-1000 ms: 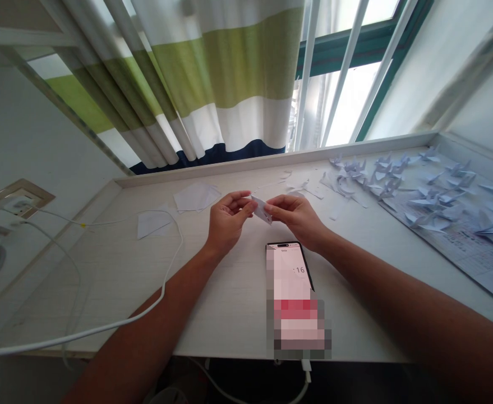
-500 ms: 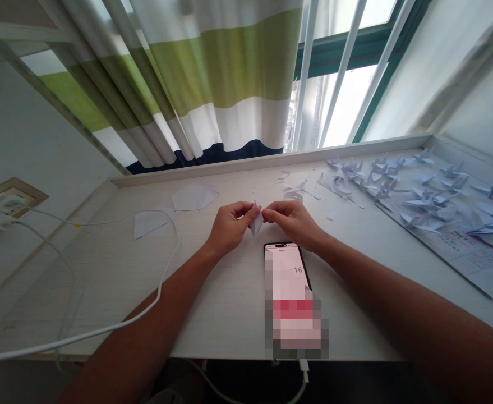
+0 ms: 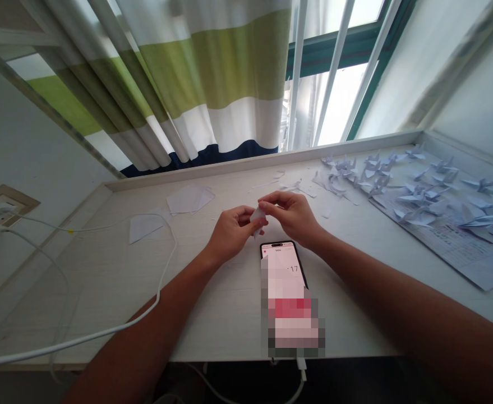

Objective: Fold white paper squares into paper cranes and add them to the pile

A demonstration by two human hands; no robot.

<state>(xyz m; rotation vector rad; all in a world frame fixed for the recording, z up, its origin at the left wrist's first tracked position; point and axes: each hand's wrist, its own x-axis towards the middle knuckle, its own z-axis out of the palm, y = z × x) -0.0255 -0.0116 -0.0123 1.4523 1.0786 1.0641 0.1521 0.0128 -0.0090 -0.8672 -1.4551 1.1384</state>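
Observation:
Between my two hands is a small piece of folded white paper (image 3: 257, 215), held up just above the table. My left hand (image 3: 234, 233) is closed, pinching the paper's lower part between thumb and fingers. From the other side, my right hand (image 3: 293, 213) grips its upper tip with thumb and forefinger. The fingers hide part of the folds. Right below the hands lies a phone (image 3: 286, 275) with a lit pink screen, partly pixelated. Many finished paper cranes (image 3: 418, 196) stand at the right.
Several loose white sheets (image 3: 190, 199) lie at the back left. Paper scraps (image 3: 294, 185) are scattered behind my hands. A white cable (image 3: 162, 280) loops over my left forearm. Under the cranes is a printed board (image 3: 452, 255). A raised ledge (image 3: 212, 166) runs along the table's back.
My right hand has moved up and left and now grips the paper's top. The paper has turned in my left hand's fingers. The view has shifted slightly.

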